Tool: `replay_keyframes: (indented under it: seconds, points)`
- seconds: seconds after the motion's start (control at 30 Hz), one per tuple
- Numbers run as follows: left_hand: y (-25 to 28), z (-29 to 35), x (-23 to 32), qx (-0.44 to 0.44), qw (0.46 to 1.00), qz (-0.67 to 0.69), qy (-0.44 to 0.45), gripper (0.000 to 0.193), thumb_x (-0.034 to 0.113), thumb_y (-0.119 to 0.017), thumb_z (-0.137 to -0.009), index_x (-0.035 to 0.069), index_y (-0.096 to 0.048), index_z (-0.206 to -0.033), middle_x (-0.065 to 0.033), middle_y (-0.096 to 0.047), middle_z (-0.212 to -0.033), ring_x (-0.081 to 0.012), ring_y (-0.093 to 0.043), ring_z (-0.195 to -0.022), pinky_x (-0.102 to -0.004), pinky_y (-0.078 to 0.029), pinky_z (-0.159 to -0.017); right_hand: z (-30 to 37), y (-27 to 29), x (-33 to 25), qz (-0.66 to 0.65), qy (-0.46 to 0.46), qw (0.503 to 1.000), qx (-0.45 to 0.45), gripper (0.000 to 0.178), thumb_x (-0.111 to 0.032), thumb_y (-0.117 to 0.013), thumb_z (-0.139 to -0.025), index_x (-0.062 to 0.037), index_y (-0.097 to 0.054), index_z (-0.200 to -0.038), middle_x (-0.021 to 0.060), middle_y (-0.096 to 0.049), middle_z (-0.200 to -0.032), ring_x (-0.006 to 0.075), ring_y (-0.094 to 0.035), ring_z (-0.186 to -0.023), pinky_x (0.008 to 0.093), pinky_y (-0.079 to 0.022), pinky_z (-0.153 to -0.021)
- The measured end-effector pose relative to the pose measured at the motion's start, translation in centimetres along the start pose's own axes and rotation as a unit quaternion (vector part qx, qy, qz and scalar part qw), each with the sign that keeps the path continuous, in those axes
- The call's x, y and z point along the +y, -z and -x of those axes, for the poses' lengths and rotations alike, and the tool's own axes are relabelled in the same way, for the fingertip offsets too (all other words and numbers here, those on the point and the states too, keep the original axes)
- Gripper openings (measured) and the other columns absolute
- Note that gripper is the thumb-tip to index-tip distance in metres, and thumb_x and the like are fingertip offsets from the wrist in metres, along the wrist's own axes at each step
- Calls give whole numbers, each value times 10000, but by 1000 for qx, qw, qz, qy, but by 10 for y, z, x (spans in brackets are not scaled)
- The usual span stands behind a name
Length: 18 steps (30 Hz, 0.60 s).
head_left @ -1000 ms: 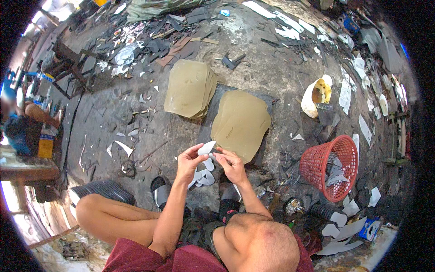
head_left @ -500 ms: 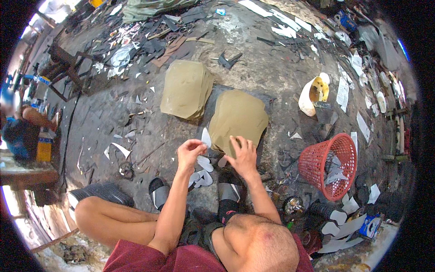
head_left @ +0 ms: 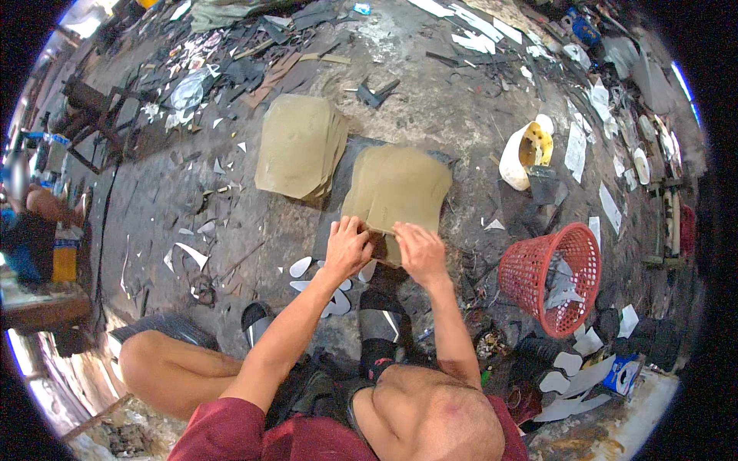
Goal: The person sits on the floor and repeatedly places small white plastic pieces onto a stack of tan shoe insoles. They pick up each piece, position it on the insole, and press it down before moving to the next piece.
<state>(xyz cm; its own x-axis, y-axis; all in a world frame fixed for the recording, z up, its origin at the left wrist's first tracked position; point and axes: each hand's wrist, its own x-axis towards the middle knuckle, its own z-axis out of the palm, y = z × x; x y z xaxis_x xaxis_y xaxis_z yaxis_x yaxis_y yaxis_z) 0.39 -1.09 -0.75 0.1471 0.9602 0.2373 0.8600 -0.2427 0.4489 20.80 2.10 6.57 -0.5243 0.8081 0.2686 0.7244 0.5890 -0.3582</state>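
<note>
Scrap-littered grey concrete floor [head_left: 461,107] spreads all around. Both hands press on the near edge of a tan, flat stack of cut sheets [head_left: 400,188]: left hand [head_left: 346,247] and right hand [head_left: 419,250] have fingers curled onto it. 1 red plastic mesh basket [head_left: 550,276] stands nearby, right.

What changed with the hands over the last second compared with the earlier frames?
The white cut-out that both hands held a second ago is gone from them. The left hand and right hand have moved forward to the near edge of the closer tan sheet stack and now rest on it. The other tan stack, the red basket and the white cut-outs on the floor lie as before.
</note>
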Motion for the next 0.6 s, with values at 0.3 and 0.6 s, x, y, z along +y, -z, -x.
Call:
replay_keyframes:
  seconds: [0.3, 0.6]
  points:
    - [-1, -2, -2, 17, 1000, 18, 8, 260, 230, -762, -748, 165, -779, -999, -39, -566, -934, -245, -534, -965, -416, -393, -807, -4, -28, 13, -30, -143, 989, 39, 282, -149, -622, -920, -86, -688, -1188, 131, -731, -1092, 322, -692, -980, 466, -553, -837]
    - [-4, -4, -4, -2, 999, -32, 13, 354, 255, -749, -760, 203, -780, -1109, -24, -563, -933, -233, -531, -934, -412, -389, -782, -2, -28, 6, -41, -67, 996, -35, 289, -125, -607, -908, -93, -684, -1185, 107, -709, -1124, 316, -679, -1044, 458, -556, -867]
